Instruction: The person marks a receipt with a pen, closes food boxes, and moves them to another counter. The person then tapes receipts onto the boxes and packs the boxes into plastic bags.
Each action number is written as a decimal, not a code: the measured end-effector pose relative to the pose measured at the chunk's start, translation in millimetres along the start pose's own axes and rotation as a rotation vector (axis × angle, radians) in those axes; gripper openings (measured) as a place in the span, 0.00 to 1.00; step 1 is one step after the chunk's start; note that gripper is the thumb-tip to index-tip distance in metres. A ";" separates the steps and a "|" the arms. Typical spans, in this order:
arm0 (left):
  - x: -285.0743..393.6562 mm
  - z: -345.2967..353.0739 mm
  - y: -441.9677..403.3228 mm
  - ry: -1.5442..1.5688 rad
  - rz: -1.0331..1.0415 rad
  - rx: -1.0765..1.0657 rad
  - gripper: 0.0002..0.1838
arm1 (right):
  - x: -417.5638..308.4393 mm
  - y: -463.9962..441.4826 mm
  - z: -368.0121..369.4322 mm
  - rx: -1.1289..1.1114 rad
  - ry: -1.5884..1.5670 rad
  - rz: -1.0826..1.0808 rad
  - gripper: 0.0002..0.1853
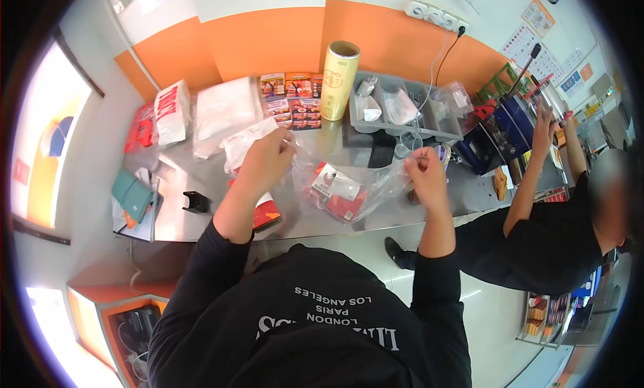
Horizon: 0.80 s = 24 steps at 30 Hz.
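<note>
Between my two hands stretches a clear plastic bag (379, 180), with a red-and-white printed packet (337, 192) inside. My left hand (270, 156) pinches its left edge, beside a white crumpled wrapper or bag (245, 141). At the other edge, the closed fingers of my right hand (428, 175) grip the plastic. The bag hangs just over the front part of the metal counter (302, 217). Another red packet (265, 212) lies under my left forearm, partly hidden by it.
At the back stand a yellow cylinder (340, 79) and a grey divided tray (439, 123) with small packets. White bags (228, 113), a black stamp-like object (196, 202) and a teal pouch (133, 195) lie left. A co-worker (543, 227) reaches toward a blue rack (500, 136) at right.
</note>
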<state>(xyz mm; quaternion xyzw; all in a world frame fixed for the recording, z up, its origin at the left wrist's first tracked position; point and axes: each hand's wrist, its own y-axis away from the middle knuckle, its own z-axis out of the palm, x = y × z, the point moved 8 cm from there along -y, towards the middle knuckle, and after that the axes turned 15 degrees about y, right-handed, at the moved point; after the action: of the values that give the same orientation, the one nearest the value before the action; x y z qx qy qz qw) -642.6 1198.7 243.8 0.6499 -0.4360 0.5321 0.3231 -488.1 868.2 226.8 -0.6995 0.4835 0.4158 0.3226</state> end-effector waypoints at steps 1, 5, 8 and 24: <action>1.7 -8.4 -2.9 -0.002 -0.002 0.012 0.10 | -3.9 -3.6 5.4 -0.070 -0.049 0.004 0.10; 22.2 -17.7 -20.1 -0.255 0.083 -0.209 0.13 | -42.4 -15.1 21.5 -0.184 -0.240 0.094 0.19; 36.4 -12.0 -33.7 -0.294 0.080 -0.217 0.15 | -63.5 -32.2 37.5 -0.269 -0.279 0.016 0.22; -7.0 -102.3 44.2 0.268 0.096 0.099 0.27 | -113.6 -41.7 65.8 0.278 0.544 -0.543 0.27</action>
<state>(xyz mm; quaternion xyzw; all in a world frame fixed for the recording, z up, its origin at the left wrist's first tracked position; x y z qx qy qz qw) -725.2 1272.5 258.1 0.5667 -0.3927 0.6497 0.3202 -487.7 984.2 301.1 -0.8359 0.4005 0.0461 0.3726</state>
